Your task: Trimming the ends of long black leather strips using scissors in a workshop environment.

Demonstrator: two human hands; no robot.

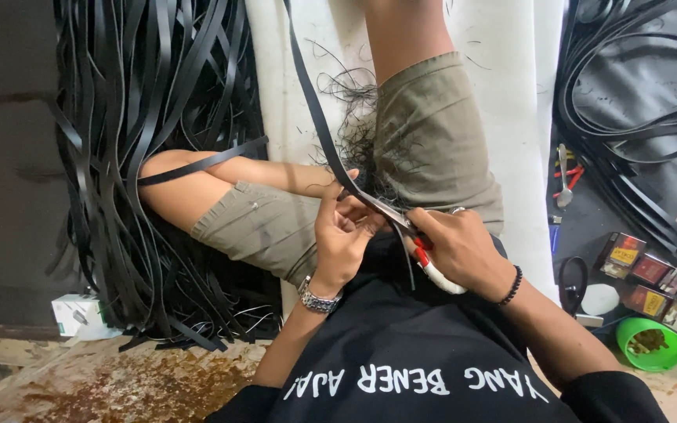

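Observation:
My left hand pinches a long black strip that runs up and away across my lap. My right hand grips scissors with red and white handles, their blades closed against the strip right beside my left fingers. Thin black trimmings lie curled on my khaki shorts. I sit cross-legged, with a metal watch on my left wrist and a black bead bracelet on my right.
A big heap of black strips lies to the left over my leg. More black strips coil at the right. Pliers, small red boxes and a green bowl sit on the floor at right. A white mat lies under me.

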